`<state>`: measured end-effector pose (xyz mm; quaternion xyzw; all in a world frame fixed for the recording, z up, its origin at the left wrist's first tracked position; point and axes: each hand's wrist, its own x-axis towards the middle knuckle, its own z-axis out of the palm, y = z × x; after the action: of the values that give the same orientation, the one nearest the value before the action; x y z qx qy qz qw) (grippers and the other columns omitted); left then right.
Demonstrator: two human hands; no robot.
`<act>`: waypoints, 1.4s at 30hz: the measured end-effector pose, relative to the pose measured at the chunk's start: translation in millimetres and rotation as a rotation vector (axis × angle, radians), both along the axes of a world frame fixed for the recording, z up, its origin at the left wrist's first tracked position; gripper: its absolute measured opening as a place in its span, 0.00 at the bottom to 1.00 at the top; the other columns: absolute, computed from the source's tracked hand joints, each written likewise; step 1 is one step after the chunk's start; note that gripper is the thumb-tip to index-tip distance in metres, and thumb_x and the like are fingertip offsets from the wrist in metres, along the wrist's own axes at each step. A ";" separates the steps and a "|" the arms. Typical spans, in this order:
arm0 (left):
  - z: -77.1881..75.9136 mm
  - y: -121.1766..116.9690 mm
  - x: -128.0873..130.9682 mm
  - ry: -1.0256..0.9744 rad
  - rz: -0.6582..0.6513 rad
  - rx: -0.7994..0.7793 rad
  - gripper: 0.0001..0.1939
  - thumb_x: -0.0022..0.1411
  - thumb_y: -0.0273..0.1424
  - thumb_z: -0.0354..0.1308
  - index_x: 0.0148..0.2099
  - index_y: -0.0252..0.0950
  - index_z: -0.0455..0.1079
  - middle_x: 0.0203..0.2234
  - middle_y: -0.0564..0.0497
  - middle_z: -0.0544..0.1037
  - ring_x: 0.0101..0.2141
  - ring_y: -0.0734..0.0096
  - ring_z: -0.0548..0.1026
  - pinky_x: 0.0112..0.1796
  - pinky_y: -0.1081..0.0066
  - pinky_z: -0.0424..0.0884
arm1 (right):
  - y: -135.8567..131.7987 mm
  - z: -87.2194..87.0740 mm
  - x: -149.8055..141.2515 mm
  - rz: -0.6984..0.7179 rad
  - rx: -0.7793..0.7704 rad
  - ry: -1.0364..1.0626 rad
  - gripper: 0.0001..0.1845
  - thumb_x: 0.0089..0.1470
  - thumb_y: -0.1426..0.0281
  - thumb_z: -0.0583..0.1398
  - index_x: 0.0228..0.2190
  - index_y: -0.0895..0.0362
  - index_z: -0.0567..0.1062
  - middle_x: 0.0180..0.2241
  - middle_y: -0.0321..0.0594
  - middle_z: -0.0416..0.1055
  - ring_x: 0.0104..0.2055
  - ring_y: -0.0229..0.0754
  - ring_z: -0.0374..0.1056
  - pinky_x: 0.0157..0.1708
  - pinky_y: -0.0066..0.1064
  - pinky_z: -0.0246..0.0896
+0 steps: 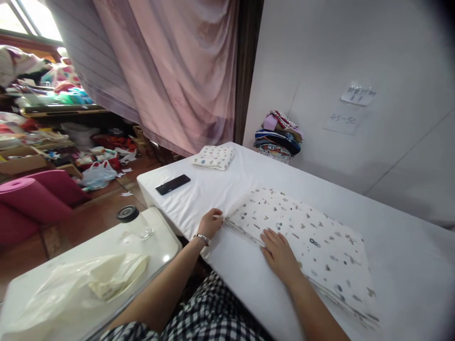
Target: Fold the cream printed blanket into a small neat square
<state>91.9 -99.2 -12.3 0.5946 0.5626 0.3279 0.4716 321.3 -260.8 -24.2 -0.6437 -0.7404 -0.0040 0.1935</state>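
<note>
A white cloth (302, 227) printed with small grey and green figures lies folded in flat layers on the white-covered table (238, 279). At its near left corner, my left hand (211, 223) pinches the cloth's edge between thumb and fingers; a bracelet circles that wrist. My right hand (279, 251) rests flat on the cloth near its front edge, fingers stretched out. Farther back on the table sits a smaller folded printed cloth (214, 157). Left of it lies a black phone (173, 184).
A white side table (88, 251) at my left bears a clear bottle with a black lid (128, 214) and a pale plastic bag (95, 279). Folded clothes (278, 137) are stacked by the wall beyond the table. A pink curtain (177, 71) hangs behind; pink rolls (35, 199) stand on the floor.
</note>
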 end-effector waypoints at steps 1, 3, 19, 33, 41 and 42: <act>-0.2 -1.1 -1.7 0.071 -0.003 0.054 0.09 0.50 0.31 0.55 0.37 0.36 0.67 0.20 0.55 0.72 0.24 0.75 0.72 0.26 0.76 0.66 | 0.3 -0.4 -0.4 -0.003 -0.008 -0.003 0.21 0.58 0.65 0.48 0.52 0.52 0.66 0.55 0.42 0.61 0.59 0.46 0.53 0.56 0.46 0.49; 1.2 -4.3 -4.6 0.178 -0.016 0.158 0.09 0.52 0.31 0.53 0.37 0.37 0.69 0.21 0.55 0.72 0.24 0.75 0.71 0.28 0.75 0.65 | 0.8 -0.6 -0.7 -0.006 -0.017 -0.009 0.21 0.58 0.66 0.48 0.52 0.52 0.66 0.56 0.42 0.60 0.59 0.46 0.53 0.56 0.47 0.49; 5.7 -12.8 -1.6 0.402 -0.204 0.302 0.13 0.52 0.39 0.56 0.38 0.38 0.72 0.30 0.53 0.73 0.29 0.73 0.70 0.31 0.74 0.62 | 0.6 -5.2 -1.2 -0.028 0.107 0.047 0.19 0.60 0.69 0.46 0.45 0.54 0.72 0.49 0.41 0.69 0.54 0.43 0.61 0.53 0.42 0.55; 14.1 -13.5 5.2 0.546 -0.238 0.305 0.10 0.52 0.32 0.54 0.36 0.38 0.73 0.34 0.51 0.73 0.33 0.71 0.70 0.31 0.73 0.61 | -0.8 -2.1 -2.9 -0.028 0.088 0.027 0.19 0.59 0.67 0.48 0.48 0.55 0.70 0.51 0.42 0.67 0.55 0.45 0.59 0.54 0.43 0.53; 16.1 -12.3 4.2 0.580 -0.278 0.323 0.09 0.51 0.29 0.53 0.34 0.38 0.72 0.34 0.51 0.73 0.33 0.70 0.70 0.31 0.73 0.60 | -0.4 0.2 -3.4 -0.025 0.087 0.034 0.20 0.58 0.65 0.49 0.50 0.55 0.68 0.52 0.43 0.65 0.55 0.46 0.58 0.53 0.43 0.55; 15.5 -12.0 4.2 0.575 -0.280 0.324 0.09 0.52 0.30 0.53 0.34 0.38 0.73 0.33 0.51 0.73 0.33 0.70 0.70 0.31 0.73 0.60 | -0.3 0.4 -3.4 -0.025 0.088 0.037 0.20 0.58 0.65 0.49 0.49 0.55 0.68 0.52 0.44 0.65 0.55 0.46 0.58 0.53 0.43 0.55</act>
<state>96.1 -111.2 3.2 0.8009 0.5261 0.1645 0.2338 317.8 -261.1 -23.8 -0.6439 -0.7276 -0.0271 0.2351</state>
